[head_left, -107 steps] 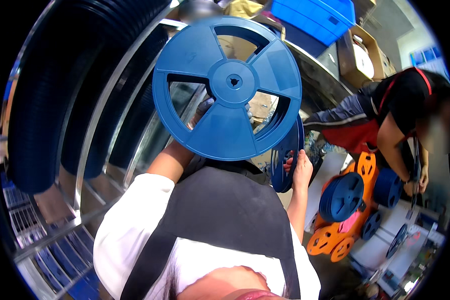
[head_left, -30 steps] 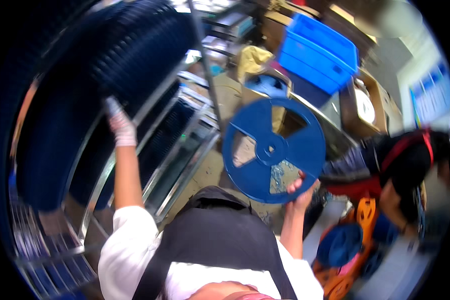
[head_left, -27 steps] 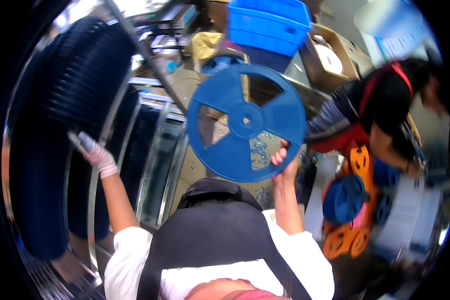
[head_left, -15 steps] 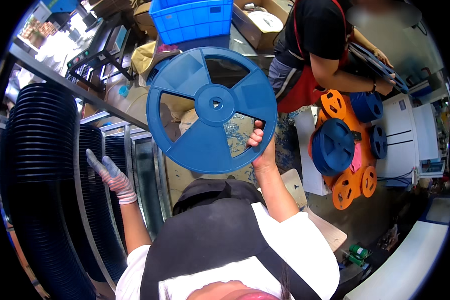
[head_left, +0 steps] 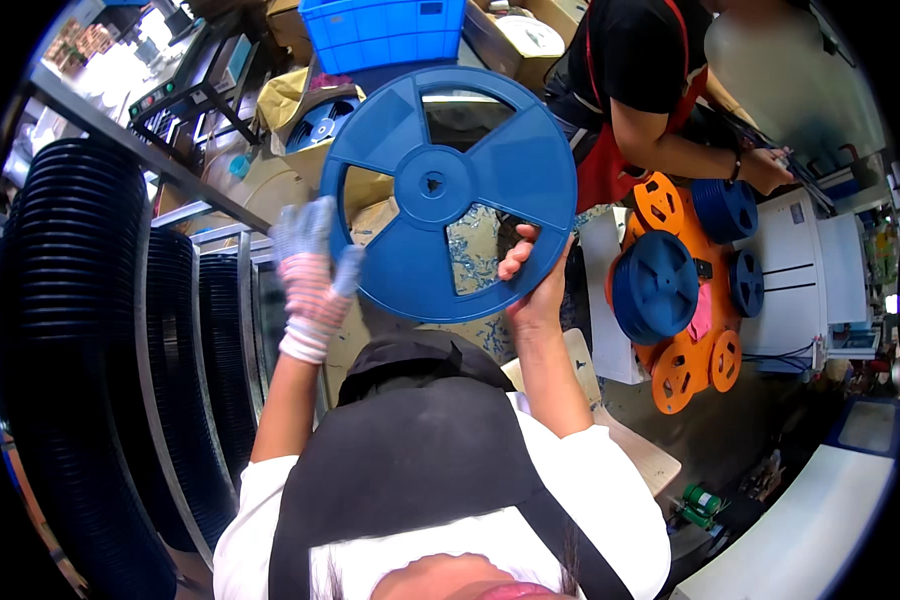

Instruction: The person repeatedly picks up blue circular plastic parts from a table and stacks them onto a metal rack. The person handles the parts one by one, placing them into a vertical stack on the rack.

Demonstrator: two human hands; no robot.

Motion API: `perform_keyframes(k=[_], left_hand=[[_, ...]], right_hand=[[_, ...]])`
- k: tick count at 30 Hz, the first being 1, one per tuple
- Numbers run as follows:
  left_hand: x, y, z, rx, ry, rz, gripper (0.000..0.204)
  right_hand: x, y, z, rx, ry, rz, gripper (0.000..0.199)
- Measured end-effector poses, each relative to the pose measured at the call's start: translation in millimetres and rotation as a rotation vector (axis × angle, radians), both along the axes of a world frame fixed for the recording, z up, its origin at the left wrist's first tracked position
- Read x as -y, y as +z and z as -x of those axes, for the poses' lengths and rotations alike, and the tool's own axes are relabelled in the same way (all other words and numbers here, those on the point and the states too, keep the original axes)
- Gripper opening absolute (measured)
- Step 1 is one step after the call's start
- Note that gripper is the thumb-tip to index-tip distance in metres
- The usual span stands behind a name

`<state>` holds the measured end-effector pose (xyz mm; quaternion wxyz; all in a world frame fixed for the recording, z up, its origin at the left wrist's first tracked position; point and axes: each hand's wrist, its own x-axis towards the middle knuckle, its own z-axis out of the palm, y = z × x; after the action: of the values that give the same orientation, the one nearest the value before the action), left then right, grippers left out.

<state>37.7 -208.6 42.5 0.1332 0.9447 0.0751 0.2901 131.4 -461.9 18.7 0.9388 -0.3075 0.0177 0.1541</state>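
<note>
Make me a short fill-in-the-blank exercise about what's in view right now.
The striped glove is on the wearer's ____ hand. The bare right hand holds a large reel coloured ____. That reel has ____ broad solid panels around its centre. The co-worker wears an apron coloured ____.

Left; blue; three; red.

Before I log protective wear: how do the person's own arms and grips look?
The left grip wears a knitted-looking glove, grey-blue over the fingers, pink-striped below, with a white cuff. The right grip is ungloved. White sleeves leave both forearms bare.
</note>
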Motion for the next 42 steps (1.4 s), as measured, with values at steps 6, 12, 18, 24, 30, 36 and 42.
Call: perform_keyframes(k=[6, 12, 18, 24, 30, 36, 42], left_hand=[[39, -19, -28, -0.003, -0.16, 0.962, 0.094], [17, -3, -15, -0.158, 0.285, 0.363, 0.088], [9, -2, -14, -0.169, 0.344, 0.145, 0.09], [9, -5, -13, -0.187, 0.317, 0.124, 0.089], [3, 0, -10, -0.281, 0.391, 0.046, 0.088], [-7, -3, -8, -0.288, 0.269, 0.287, 0.086], [-8, -3, 17, -0.082, -0.688, 2.656, 0.059]], right_hand=[[-62, 58, 48, 0.279, 0.24, 0.263, 0.072], [-56, 32, 27, 0.222, 0.064, 0.317, 0.06], [-68, 29, 22, 0.731, -0.265, 1.135, 0.082], [-58, 22, -2, 0.569, -0.329, 0.935, 0.038], [-13, -9, -15, 0.125, -0.314, 0.462, 0.027], [8, -45, -2, -0.024, -0.252, 0.478, 0.023], [25, -81, 19, -0.161, -0.162, 0.501, 0.019]])
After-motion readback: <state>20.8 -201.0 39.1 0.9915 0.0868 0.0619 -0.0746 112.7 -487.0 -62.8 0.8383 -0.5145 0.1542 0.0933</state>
